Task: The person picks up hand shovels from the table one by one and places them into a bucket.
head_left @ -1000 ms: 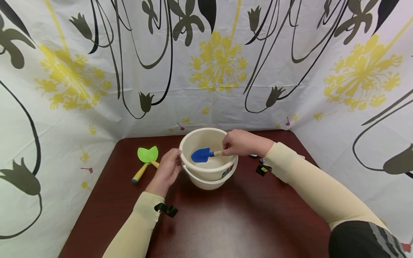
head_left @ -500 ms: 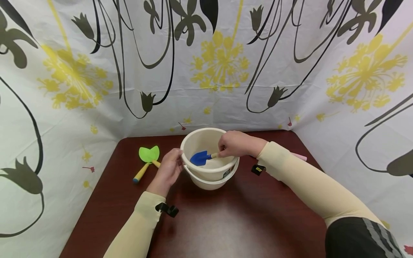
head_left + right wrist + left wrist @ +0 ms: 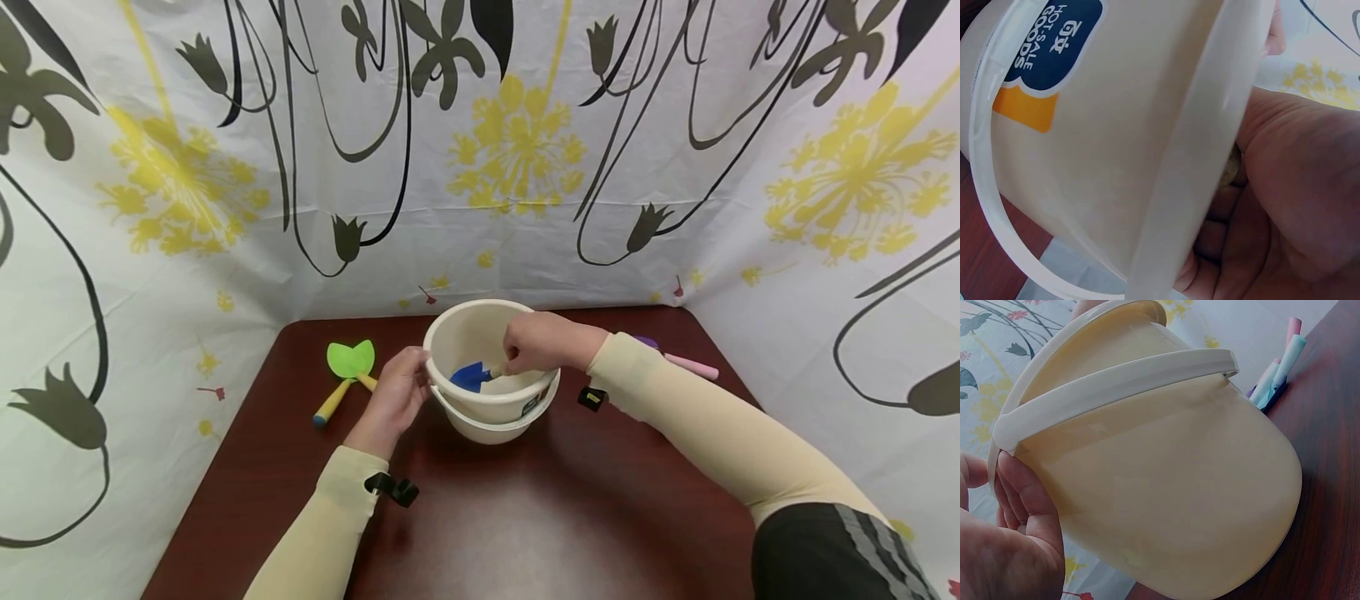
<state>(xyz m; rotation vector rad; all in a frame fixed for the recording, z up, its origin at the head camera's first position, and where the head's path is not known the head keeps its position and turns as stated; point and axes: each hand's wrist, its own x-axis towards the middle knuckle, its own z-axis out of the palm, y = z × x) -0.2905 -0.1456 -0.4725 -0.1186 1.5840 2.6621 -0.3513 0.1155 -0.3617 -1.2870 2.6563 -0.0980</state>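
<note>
A cream plastic bucket [image 3: 517,408] stands on the dark red table [image 3: 525,517], its handle folded down at the front. My left hand [image 3: 401,392] grips the bucket's left rim [image 3: 1007,434]. My right hand [image 3: 536,343] reaches over the rim and pinches the wooden handle of a small blue shovel [image 3: 471,376], whose blade is down inside the bucket. In the right wrist view the bucket wall [image 3: 1116,125] with a blue and orange label fills the frame, and my right hand's palm [image 3: 1291,187] lies against the rim.
A green leaf-shaped toy spade [image 3: 347,364] with a yellow and blue handle lies left of the bucket. Pink and purple tools [image 3: 686,362] lie at the table's right rear. A flowered curtain [image 3: 480,150] closes off the back and both sides.
My right hand has moved left and lowered the blue shovel deeper into the bucket. My left hand stays on the rim.
</note>
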